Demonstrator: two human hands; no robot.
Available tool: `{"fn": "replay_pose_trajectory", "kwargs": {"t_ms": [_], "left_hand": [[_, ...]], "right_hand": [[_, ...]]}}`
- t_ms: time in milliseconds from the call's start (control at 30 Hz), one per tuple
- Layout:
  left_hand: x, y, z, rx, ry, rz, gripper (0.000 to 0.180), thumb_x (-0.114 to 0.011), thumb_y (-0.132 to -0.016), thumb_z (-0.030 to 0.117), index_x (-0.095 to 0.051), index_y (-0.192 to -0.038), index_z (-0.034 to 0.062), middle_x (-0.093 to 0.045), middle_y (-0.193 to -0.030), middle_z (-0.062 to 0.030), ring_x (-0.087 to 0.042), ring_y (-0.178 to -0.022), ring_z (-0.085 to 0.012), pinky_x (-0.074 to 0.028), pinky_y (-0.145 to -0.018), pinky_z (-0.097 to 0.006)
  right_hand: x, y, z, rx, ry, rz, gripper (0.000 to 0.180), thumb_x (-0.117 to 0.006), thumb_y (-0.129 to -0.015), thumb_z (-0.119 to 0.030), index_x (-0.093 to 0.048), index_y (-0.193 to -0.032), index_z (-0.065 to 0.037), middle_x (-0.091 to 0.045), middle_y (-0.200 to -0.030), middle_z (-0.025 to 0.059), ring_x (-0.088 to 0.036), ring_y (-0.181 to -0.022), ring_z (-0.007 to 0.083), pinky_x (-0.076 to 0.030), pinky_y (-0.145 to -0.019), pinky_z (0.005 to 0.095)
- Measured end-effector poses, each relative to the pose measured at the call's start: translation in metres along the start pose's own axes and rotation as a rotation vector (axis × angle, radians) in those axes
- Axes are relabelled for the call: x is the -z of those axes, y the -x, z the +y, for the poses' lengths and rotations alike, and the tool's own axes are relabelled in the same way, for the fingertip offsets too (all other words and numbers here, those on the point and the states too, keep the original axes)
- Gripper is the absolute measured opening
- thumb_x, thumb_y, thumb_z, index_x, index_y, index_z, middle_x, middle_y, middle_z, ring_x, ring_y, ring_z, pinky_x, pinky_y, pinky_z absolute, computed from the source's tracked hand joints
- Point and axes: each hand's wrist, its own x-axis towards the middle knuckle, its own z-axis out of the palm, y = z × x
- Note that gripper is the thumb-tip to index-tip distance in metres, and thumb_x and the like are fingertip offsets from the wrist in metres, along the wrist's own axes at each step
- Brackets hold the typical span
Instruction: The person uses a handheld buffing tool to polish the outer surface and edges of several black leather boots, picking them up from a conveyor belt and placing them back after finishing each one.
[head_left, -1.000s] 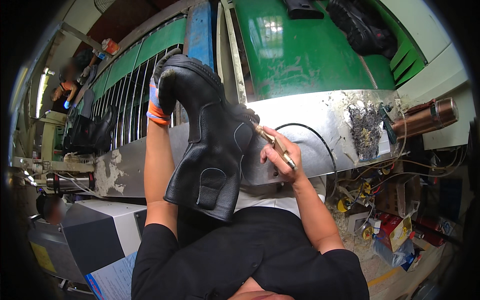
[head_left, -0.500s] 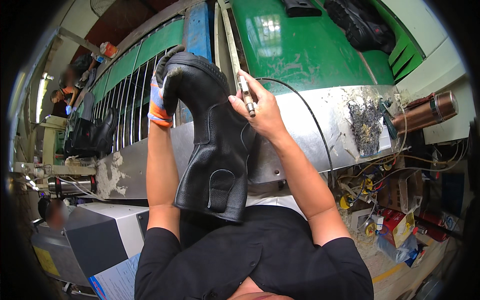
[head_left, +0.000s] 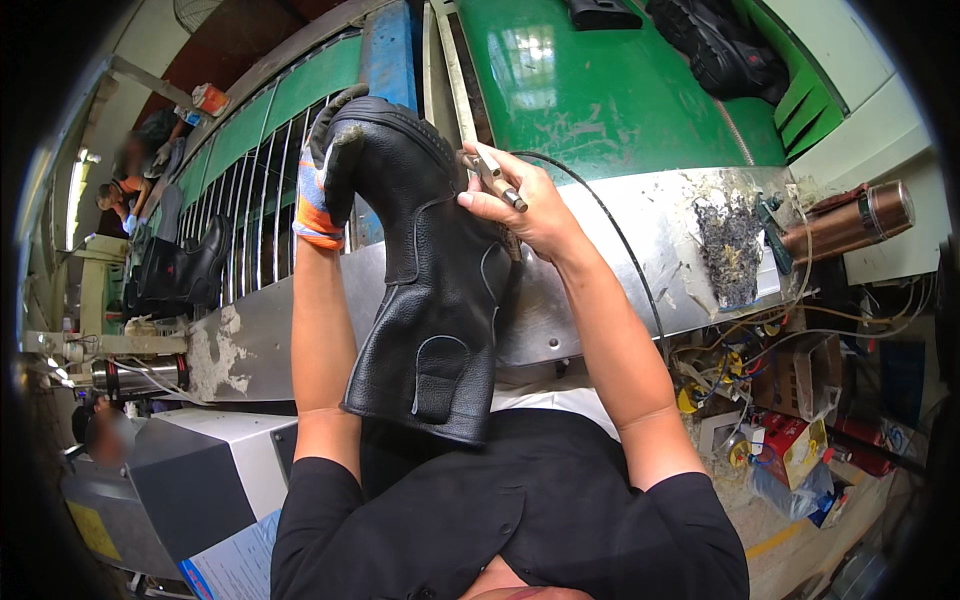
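A tall black leather boot [head_left: 430, 270] is held up over the metal edge of the green conveyor [head_left: 620, 90], toe gripped from behind by the gloved left hand [head_left: 322, 185], fingers curled round it; a thin corded metal tool [head_left: 492, 175] is pinched in the right hand [head_left: 520, 200] and pressed to the boot's sole edge

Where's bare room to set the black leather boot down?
Free: the green conveyor belt between the black shoe at its far end and the metal ledge. Crowded: the ledge's right end with the dark scrap pile and copper cylinder.
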Motion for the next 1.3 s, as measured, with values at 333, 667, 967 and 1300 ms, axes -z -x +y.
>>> {"fn": "replay_pose_trajectory", "kwargs": {"t_ms": [333,667,967,1300], "left_hand": [[0.001,-0.005,-0.004,0.019,0.028,0.032,0.081,-0.072,-0.076,0.055,-0.052,-0.131,-0.0013,-0.063,-0.116,-0.012,-0.061,-0.107,-0.0202,-0.049,-0.096,-0.032],[0.001,-0.005,-0.01,0.07,0.07,0.016,0.074,-0.061,-0.085,0.053,-0.049,-0.134,-0.0015,-0.062,-0.118,-0.0138,-0.062,-0.106,-0.0214,-0.05,-0.094,-0.034],[0.0,-0.006,-0.008,0.024,-0.017,0.008,0.073,-0.056,-0.087,0.051,-0.049,-0.134,-0.004,-0.063,-0.116,-0.0141,-0.062,-0.105,-0.0206,-0.05,-0.094,-0.033],[-0.004,-0.009,-0.011,0.054,0.036,-0.016,0.073,-0.056,-0.089,0.051,-0.046,-0.136,-0.004,-0.063,-0.117,-0.0142,-0.063,-0.106,-0.0219,-0.049,-0.096,-0.034]], "right_hand": [[0.006,-0.004,0.001,-0.026,-0.08,-0.055,0.065,-0.079,-0.08,-0.01,-0.05,-0.136,0.002,-0.057,-0.09,-0.0022,-0.052,-0.078,0.0054,-0.043,-0.072,0.0195],[0.01,0.0,-0.004,-0.016,0.133,-0.117,0.075,-0.081,-0.075,-0.008,-0.047,-0.142,-0.008,-0.058,-0.096,0.0001,-0.053,-0.084,0.008,-0.046,-0.078,0.0219],[0.022,0.035,0.024,0.181,0.45,0.038,0.08,-0.075,-0.074,-0.003,-0.043,-0.146,-0.012,-0.051,-0.141,0.0147,-0.055,-0.12,0.0232,-0.048,-0.094,0.0304],[-0.007,0.042,0.013,0.73,0.606,0.11,0.075,-0.059,-0.077,0.008,-0.036,-0.147,-0.005,-0.057,-0.134,0.0182,-0.063,-0.104,0.0315,-0.048,-0.094,0.0392]]}}
